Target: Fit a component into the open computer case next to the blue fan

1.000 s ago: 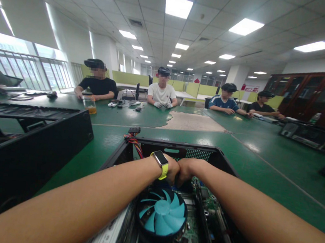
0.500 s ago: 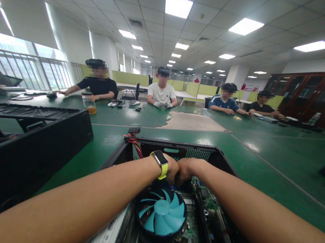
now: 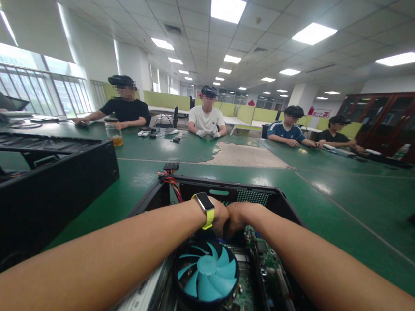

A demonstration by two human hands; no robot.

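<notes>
View from the head camera: we see both forearms reaching forward into an open computer case point(image 3: 226, 193) that lies flat on the green table point(image 3: 336, 199), its long axis running away from us. The left hand point(image 3: 220, 217), with a yellow-strapped watch point(image 3: 205, 206) at the wrist, and the right hand point(image 3: 240, 217) meet knuckle to knuckle at the far middle of the case, just beyond the blue-bladed cooler fan point(image 3: 205, 276). Both are curled downward with fingers closed, but what they grip lies beneath them and we cannot tell what it is. The two hands are equally near this spot; the fan sits directly on our side of it, under the wrists, and the circuit board point(image 3: 266, 265) extends to the right beneath the right forearm. A bundle of red and yellow wires point(image 3: 171, 181) rises at the far left corner of the case, near but clear of the left wrist. A second black case point(image 3: 41, 182) stands well apart to the left. Across the table four seated people point(image 3: 207, 118) work at their own places, with a glass jar point(image 3: 115, 135) before the leftmost.
</notes>
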